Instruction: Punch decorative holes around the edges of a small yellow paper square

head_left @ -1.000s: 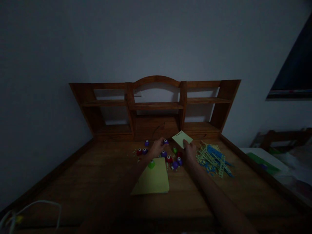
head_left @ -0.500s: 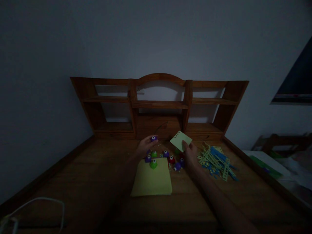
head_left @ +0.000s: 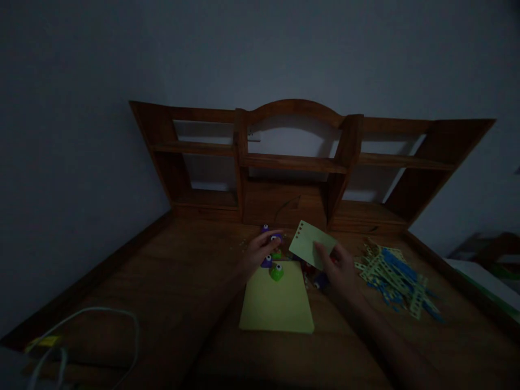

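Note:
My left hand (head_left: 260,252) pinches a purple one-eyed toy figure (head_left: 276,237) between thumb and fingers, above the far edge of a yellow-green pad of paper (head_left: 278,303). My right hand (head_left: 339,265) grips a small pale green sheet of paper (head_left: 311,244), tilted, with punched holes along one edge. On the pad's far part sits a green one-eyed figure (head_left: 277,272). A purple figure (head_left: 266,262) is beside it, and another purple figure (head_left: 265,228) shows just beyond my left fingers. The sheet and my right hand partly hide more figures, including a purple one (head_left: 320,280).
A heap of pale yellow and blue perforated plastic strips (head_left: 398,276) lies on the right of the wooden desk (head_left: 182,271). Wooden shelving (head_left: 292,162) stands along the back. A white cable (head_left: 109,310) curls at the front left.
The view has shifted, so the desk things appear further right. My left hand has turned, its fingers now pointing right around the purple figure. The sheet in my right hand has rotated.

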The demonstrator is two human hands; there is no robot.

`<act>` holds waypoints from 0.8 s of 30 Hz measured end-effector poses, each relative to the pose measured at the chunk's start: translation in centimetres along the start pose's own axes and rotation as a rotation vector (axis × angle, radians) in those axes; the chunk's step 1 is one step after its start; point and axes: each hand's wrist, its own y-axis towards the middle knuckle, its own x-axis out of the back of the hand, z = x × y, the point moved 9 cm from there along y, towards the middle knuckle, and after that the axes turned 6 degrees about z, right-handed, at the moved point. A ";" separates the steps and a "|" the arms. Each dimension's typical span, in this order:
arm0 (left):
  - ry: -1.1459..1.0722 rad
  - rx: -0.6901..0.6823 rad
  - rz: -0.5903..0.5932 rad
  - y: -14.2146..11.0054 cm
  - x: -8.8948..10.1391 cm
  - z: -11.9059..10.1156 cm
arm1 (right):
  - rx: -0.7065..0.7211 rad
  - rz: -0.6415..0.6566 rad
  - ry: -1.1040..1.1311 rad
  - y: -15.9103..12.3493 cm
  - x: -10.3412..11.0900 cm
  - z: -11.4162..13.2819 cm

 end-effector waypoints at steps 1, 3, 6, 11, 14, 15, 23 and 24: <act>0.025 0.002 0.014 -0.1 -0.3 0.1 | 0.010 0.010 -0.045 -0.1 0.1 0.3; 0.056 0.002 0.040 -0.1 -0.6 0.1 | 0.032 0.011 -0.109 -0.4 0.2 1.0; 0.054 0.008 0.054 0.1 -0.7 0.1 | 0.053 0.025 -0.143 -0.6 -0.1 1.7; 0.074 0.007 0.066 0.0 -0.7 0.1 | 0.090 0.041 -0.171 -0.8 -0.4 2.3; 0.101 -0.003 0.052 -0.1 -0.6 -0.1 | 0.111 0.013 -0.200 -0.8 -0.1 2.4; 0.105 -0.003 0.041 -0.2 -0.6 -0.1 | 0.120 -0.004 -0.209 -0.9 0.0 2.4; 0.117 -0.011 0.010 -0.2 -0.2 -0.5 | 0.198 -0.063 -0.247 -1.3 0.2 3.4; 0.119 -0.019 0.014 -0.2 -0.2 -0.5 | 0.210 -0.062 -0.253 -1.3 0.1 3.6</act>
